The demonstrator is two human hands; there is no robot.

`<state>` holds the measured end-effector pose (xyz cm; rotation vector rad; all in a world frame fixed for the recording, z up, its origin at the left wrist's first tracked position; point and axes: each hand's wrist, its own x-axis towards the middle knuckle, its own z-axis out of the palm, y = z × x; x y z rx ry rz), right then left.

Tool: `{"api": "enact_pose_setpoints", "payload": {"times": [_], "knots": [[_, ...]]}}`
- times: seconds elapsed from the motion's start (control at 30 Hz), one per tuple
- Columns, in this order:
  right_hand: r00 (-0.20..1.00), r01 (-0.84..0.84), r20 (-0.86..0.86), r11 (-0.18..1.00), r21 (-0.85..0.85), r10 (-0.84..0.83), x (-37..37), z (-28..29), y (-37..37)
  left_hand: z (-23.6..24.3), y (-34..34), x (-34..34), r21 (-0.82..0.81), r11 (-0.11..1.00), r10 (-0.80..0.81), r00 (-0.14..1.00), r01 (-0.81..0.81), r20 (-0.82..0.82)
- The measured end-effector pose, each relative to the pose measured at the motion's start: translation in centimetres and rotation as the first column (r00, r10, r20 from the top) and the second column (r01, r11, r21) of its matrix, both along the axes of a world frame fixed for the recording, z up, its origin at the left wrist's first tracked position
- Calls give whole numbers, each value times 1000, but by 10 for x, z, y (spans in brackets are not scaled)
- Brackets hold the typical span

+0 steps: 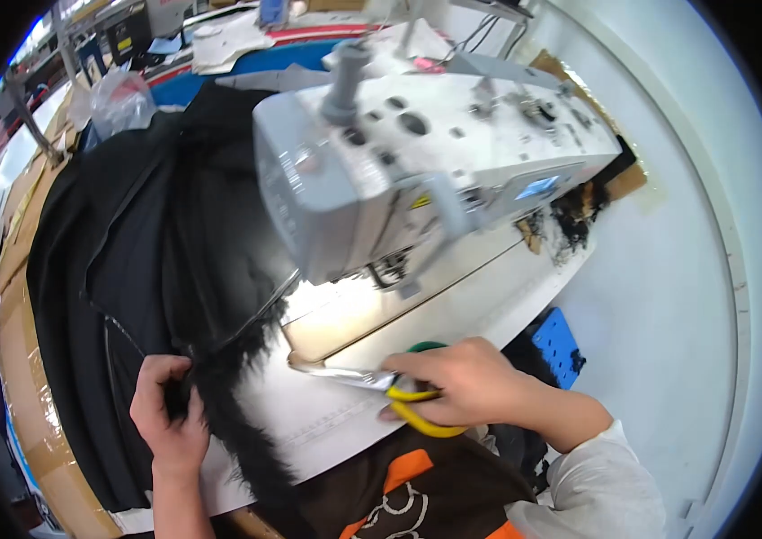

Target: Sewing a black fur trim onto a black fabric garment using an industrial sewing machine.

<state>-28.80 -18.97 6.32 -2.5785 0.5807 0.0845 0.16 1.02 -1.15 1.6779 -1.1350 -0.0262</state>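
My left hand (168,413) is closed, its fingers curled on the edge of a black garment (134,260), just beside a strip of black fur trim (235,422). The garment drapes over the left of the table and runs up beside the sewing machine head. My right hand (462,382) grips scissors (345,375) with yellow handles. Their metal blades point left across the white table (336,440), tips a little apart from the fur. Some fingertips of the left hand are hidden by the cloth.
A white and grey sewing machine (435,135) stands over the lit plate, with dark fluff (574,220) behind it. A blue perforated piece (559,346) lies at right, by the white wall (660,296). Brown taped cardboard (26,386) edges the left. A clear plastic bag (122,103) sits farther back.
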Motion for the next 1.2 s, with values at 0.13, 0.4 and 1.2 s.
{"api": "enact_pose_setpoints", "payload": {"times": [0.13, 0.4, 1.2], "knots": [[934, 354, 30, 907, -228, -357, -53, -2, -33, 10, -3, -10, 126, 991, 73, 951, -37, -299], [914, 397, 225, 860, -320, -338, -61, 22, -65, 16, 5, -6, 150, 988, 22, 904, 47, -427], [762, -480, 640, 751, 453, 101, 63, 103, 16, 22, 3, -2, 78, 974, -154, 868, 215, -472]]}}
